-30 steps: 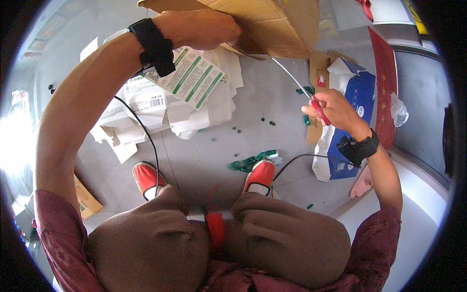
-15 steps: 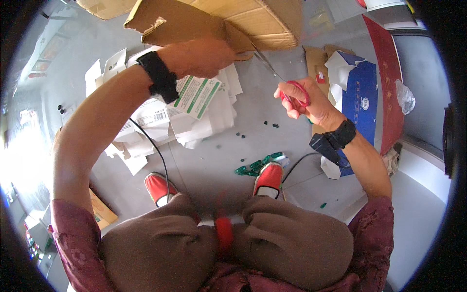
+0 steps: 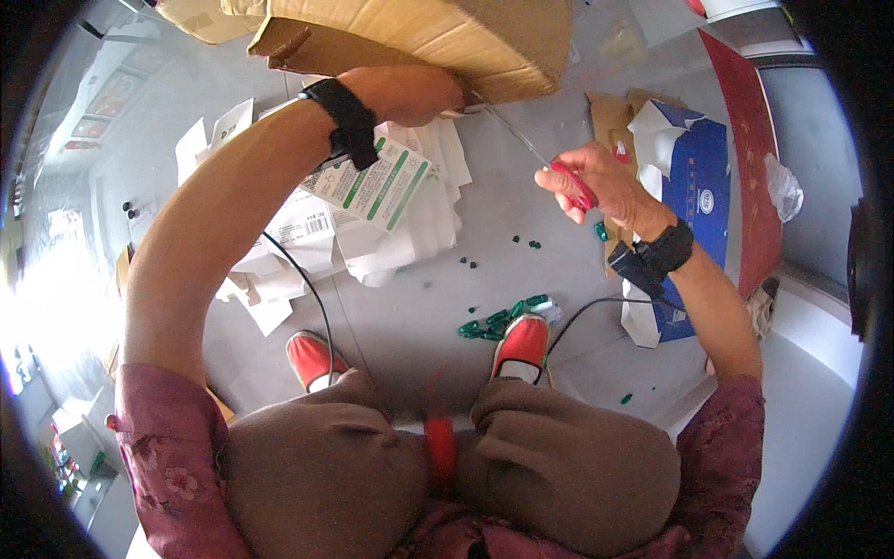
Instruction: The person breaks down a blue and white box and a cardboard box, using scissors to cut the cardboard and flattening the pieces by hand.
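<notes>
A brown cardboard box lies tilted at the top of the view. My left hand is closed at its near lower edge, its fingers largely hidden behind the hand and the cardboard. In my right hand is a pair of scissors with red handles, the fingers wrapped through and round them. Their narrow metal blades look nearly together and point up and left, with the tips at the box edge beside my left fingers.
Flattened white cartons are stacked on the grey floor below my left forearm. To the right stand a blue carton and a dark red panel. Small green pieces lie around my right shoe. Thin black cables hang from my wrist straps.
My left hand has moved right along the box edge, towards the scissor tips. The scissors' handles have come closer together. The box has shifted slightly upwards in view.
</notes>
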`<state>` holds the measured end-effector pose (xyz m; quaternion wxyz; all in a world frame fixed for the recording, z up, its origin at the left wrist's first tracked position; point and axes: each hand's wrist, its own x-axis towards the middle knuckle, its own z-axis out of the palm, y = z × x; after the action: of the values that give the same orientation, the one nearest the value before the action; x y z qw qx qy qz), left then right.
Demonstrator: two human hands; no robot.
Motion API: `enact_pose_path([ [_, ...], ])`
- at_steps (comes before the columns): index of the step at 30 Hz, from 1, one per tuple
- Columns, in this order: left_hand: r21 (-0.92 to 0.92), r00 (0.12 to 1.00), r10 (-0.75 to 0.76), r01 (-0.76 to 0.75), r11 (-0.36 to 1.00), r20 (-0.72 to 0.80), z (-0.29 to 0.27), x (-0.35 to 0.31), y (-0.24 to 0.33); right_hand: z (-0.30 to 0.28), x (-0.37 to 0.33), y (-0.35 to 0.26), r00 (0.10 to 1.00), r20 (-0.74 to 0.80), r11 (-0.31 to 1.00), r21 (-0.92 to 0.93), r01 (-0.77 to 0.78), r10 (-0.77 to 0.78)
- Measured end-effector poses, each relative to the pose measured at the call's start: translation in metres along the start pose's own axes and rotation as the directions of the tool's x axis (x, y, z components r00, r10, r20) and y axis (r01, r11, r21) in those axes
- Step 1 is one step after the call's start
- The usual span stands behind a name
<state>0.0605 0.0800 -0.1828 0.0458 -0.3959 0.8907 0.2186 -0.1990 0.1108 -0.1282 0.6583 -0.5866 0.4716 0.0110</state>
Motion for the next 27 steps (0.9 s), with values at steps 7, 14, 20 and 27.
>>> enact_pose_path([
  [7, 0.052, 0.985, -0.143, 0.139, 0.989, 0.092, -0.003, -0.002, 0.009, -0.008, -0.008, -0.018, 0.994, -0.005, 0.885, -0.455, -0.100, 0.109],
  [14, 0.156, 0.968, 0.191, -0.166, 0.974, -0.164, 0.025, -0.001, -0.004, -0.004, -0.010, -0.049, 0.974, -0.034, 0.684, -0.706, -0.183, 0.225],
  [20, 0.206, 0.983, -0.093, 0.060, 0.977, 0.156, -0.006, 0.001, 0.025, -0.018, -0.011, -0.049, 0.964, 0.010, 0.784, -0.583, -0.211, 0.267],
  [27, 0.063, 0.986, -0.106, 0.098, 0.993, 0.125, -0.003, 0.007, 0.008, -0.010, 0.005, -0.061, 0.968, 0.084, 0.557, -0.828, -0.063, 0.235],
])
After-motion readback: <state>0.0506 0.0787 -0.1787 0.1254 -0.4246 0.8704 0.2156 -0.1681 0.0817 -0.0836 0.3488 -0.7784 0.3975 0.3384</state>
